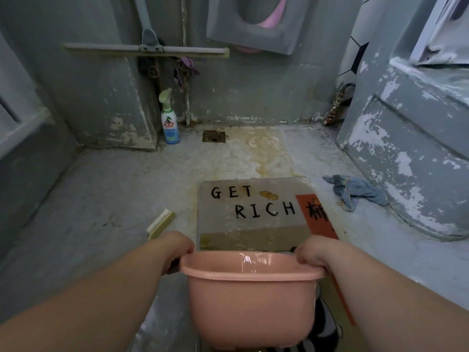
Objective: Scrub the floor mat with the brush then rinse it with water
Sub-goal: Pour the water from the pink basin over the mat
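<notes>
The floor mat [253, 219] lies wet on the grey floor, printed "GET RICH" with an orange patch at its right. I hold a pink plastic basin [250, 298] over its near end; water glints inside near the rim. My left hand [177, 247] grips the basin's left rim and my right hand [313, 252] grips the right rim. The basin hides the mat's near part. A yellow and white scrub brush [161, 224] lies on the floor left of the mat, apart from both hands.
A floor drain [214, 136] sits beyond the mat near the back wall. A spray bottle [170, 121] stands left of it. A blue rag [355, 190] lies right of the mat beside a peeling grey fixture [411, 158]. A squeegee [146, 50] hangs on the wall.
</notes>
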Motion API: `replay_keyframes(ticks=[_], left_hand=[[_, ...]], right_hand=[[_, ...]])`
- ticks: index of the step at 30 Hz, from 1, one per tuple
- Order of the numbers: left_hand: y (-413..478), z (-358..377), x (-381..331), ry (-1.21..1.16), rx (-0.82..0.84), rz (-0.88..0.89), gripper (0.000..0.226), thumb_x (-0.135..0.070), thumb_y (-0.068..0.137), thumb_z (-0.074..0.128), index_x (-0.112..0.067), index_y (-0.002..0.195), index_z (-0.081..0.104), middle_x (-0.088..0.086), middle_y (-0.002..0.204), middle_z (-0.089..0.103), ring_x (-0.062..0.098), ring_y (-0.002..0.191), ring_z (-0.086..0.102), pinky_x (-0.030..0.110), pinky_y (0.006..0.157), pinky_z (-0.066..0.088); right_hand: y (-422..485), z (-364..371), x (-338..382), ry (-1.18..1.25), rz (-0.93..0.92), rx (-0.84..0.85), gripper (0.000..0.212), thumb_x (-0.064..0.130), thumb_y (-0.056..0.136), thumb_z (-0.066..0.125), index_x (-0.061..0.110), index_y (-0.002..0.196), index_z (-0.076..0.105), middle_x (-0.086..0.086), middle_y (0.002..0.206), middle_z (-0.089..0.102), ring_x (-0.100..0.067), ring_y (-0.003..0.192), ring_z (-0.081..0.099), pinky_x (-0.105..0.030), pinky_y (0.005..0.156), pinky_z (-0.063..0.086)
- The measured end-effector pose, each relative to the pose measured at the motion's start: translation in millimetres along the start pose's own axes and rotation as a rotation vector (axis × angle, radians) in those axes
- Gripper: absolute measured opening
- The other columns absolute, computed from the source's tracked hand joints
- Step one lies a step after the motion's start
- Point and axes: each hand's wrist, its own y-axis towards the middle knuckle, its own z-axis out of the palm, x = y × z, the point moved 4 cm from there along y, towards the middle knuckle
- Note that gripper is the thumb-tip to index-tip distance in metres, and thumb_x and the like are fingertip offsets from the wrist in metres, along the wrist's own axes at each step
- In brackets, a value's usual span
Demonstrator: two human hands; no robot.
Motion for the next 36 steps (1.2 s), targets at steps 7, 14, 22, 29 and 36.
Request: replay_keyframes(ticks=[7, 14, 22, 29, 36], left_hand=[[8.6, 5.1, -1.3, -0.174, 0.085, -0.093, 0.019, 0.002, 0.083, 0.047, -0.01, 0.069, 0.046, 0.006, 0.06, 0.045, 0.016, 0.05, 0.042, 0.015, 0.042, 0.035], [36.9, 2.1, -71.5, -0.404, 0.078, -0.076, 0.027, 0.006, 0.082, 0.045, -0.008, 0.059, 0.041, 0.007, 0.051, 0.043, 0.017, 0.051, 0.046, 0.017, 0.041, 0.045], [10.2, 72.2, -13.8, -0.405, 0.176, -0.133, 0.027, 0.012, 0.082, 0.04, -0.003, 0.061, 0.045, 0.012, 0.054, 0.044, 0.022, 0.048, 0.044, 0.014, 0.031, 0.041], [-5.0, 106.2, -8.4, -0.266, 0.182, -0.081, 0.016, 0.008, 0.079, 0.046, -0.005, 0.071, 0.05, 0.01, 0.056, 0.042, 0.021, 0.049, 0.04, 0.024, 0.052, 0.037], [-22.0, 115.7, -116.2, -0.286, 0.076, 0.174, 0.013, 0.001, 0.087, 0.05, -0.001, 0.075, 0.054, 0.015, 0.065, 0.052, 0.025, 0.053, 0.05, 0.024, 0.037, 0.039]], right_hand=[[10.6, -4.6, -12.2, 0.487, 0.105, 0.066, 0.013, 0.002, 0.084, 0.055, -0.001, 0.094, 0.062, -0.015, 0.084, 0.058, -0.023, 0.066, 0.053, -0.023, 0.054, 0.041], [52.4, -81.1, -6.6, 0.926, 0.12, 0.014, 0.019, 0.004, 0.095, 0.046, -0.001, 0.079, 0.056, -0.011, 0.06, 0.054, -0.018, 0.036, 0.051, -0.026, 0.048, 0.046], [59.2, -23.4, -75.3, 0.831, 0.263, 0.084, 0.022, 0.002, 0.091, 0.054, 0.0, 0.07, 0.054, -0.01, 0.055, 0.051, -0.017, 0.046, 0.047, -0.022, 0.047, 0.041], [28.7, -17.4, -116.1, 0.835, 0.336, 0.068, 0.019, 0.001, 0.094, 0.051, -0.006, 0.076, 0.055, -0.017, 0.068, 0.053, -0.025, 0.062, 0.049, -0.035, 0.063, 0.045], [21.9, -119.9, -124.2, 1.057, 0.139, -0.255, 0.005, 0.004, 0.093, 0.056, 0.002, 0.088, 0.055, -0.012, 0.077, 0.059, -0.02, 0.049, 0.059, -0.02, 0.04, 0.047]])
